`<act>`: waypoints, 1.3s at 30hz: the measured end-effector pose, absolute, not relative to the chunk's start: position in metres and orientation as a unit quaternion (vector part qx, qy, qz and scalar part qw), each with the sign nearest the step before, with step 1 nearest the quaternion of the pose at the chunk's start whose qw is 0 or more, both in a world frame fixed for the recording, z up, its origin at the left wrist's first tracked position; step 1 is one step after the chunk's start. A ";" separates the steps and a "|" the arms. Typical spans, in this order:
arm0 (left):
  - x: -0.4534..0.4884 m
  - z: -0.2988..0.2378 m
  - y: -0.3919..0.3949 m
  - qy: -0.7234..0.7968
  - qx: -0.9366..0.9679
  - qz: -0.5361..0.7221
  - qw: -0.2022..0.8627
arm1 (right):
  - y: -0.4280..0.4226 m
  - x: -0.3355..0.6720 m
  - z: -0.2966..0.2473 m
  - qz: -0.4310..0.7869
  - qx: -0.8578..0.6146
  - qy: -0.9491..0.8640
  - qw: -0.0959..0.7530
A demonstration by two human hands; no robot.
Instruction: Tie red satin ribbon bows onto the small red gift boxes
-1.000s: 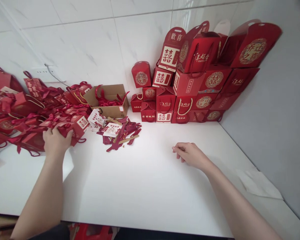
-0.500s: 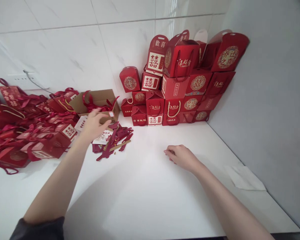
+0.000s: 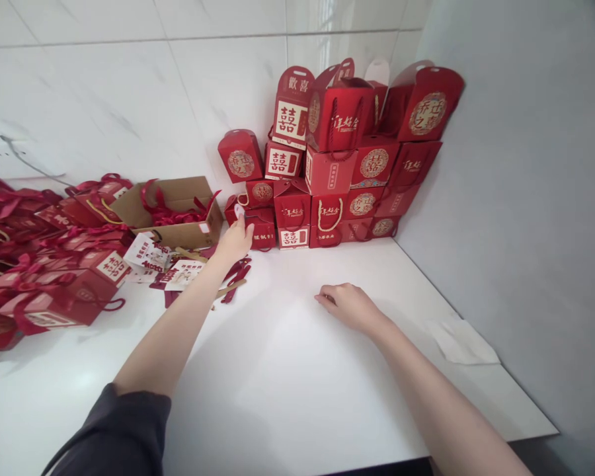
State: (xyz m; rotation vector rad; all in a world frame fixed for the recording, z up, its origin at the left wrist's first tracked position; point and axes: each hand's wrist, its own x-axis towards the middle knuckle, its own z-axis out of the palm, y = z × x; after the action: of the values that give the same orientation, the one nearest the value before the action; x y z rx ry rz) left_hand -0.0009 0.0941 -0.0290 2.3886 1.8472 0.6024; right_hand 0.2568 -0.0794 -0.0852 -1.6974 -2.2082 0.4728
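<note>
My left hand reaches far forward over the white table, its fingertips at a small red gift box on the bottom row of the stack. Whether it grips the box does not show; the fingers look stretched out. My right hand rests on the table with its fingers curled under, and nothing shows in it. A scatter of dark red ribbons and printed cards lies just left of my left wrist.
An open cardboard box holding red ribbons stands at the back left. Flat and part-folded red boxes with handles cover the table's left side. A white sheet lies near the grey wall at the right.
My left hand left the pile of flat boxes, passed over the ribbon scatter and moved right to the stacked boxes. The view swung right. My right hand stayed where it was.
</note>
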 end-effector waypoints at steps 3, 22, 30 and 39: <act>-0.005 -0.019 0.082 0.603 0.770 0.207 0.015 | -0.081 0.256 -0.084 0.148 -0.594 -0.774 0.162; 0.013 -0.017 -0.043 0.409 0.819 0.247 0.318 | -0.090 0.258 -0.062 0.272 -0.408 -0.774 0.401; 0.030 -0.066 -0.047 0.358 0.837 0.291 0.294 | -0.089 0.254 -0.065 0.261 -0.385 -0.801 0.377; 0.028 -0.089 -0.048 0.325 0.832 0.399 0.208 | -0.095 0.258 -0.052 0.276 -0.359 -0.772 0.446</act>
State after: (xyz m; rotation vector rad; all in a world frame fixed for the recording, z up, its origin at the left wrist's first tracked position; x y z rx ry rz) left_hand 0.0282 -0.0483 -0.0894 2.3154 0.9046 1.1116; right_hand 0.2579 -0.0952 -0.0522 -0.8905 -1.9119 0.6842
